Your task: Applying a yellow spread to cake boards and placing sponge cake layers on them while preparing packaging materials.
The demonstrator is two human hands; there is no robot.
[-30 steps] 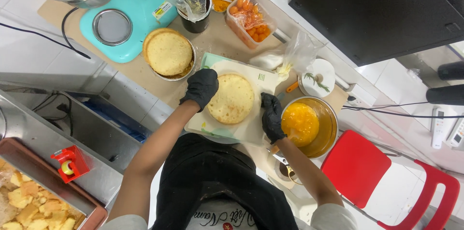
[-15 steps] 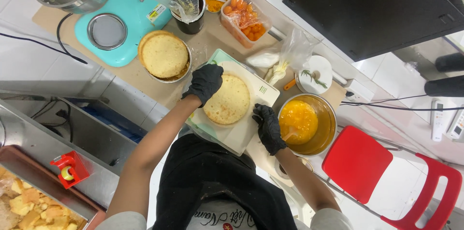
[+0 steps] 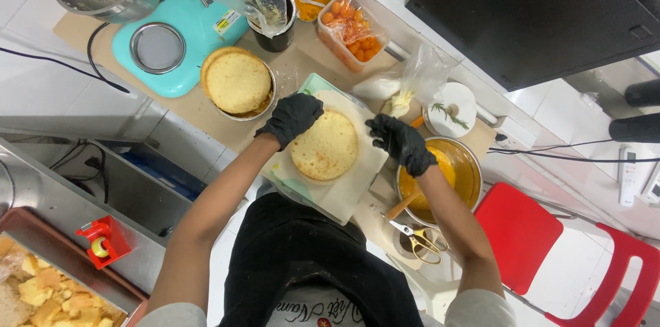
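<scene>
Black-gloved left hand (image 3: 292, 117) and right hand (image 3: 402, 143), fingers loosely spread and holding nothing, flank the round cake layer (image 3: 324, 145) on white paper (image 3: 344, 193); a careless nudge might slide it off the desk (image 3: 206, 110).

Seen from above, a person in black gloves works over a round sponge cake layer (image 3: 324, 145) lying on white paper (image 3: 344, 189). The left hand (image 3: 291, 118) rests at the layer's left edge; the right hand (image 3: 401, 143) hovers at its right, fingers bent. A second cake layer (image 3: 238, 82) sits in a metal pan to the left, beside a turquoise mixer base (image 3: 175, 31). A steel bowl of orange filling (image 3: 459, 177) stands right, scissors (image 3: 419, 239) near it.
</scene>
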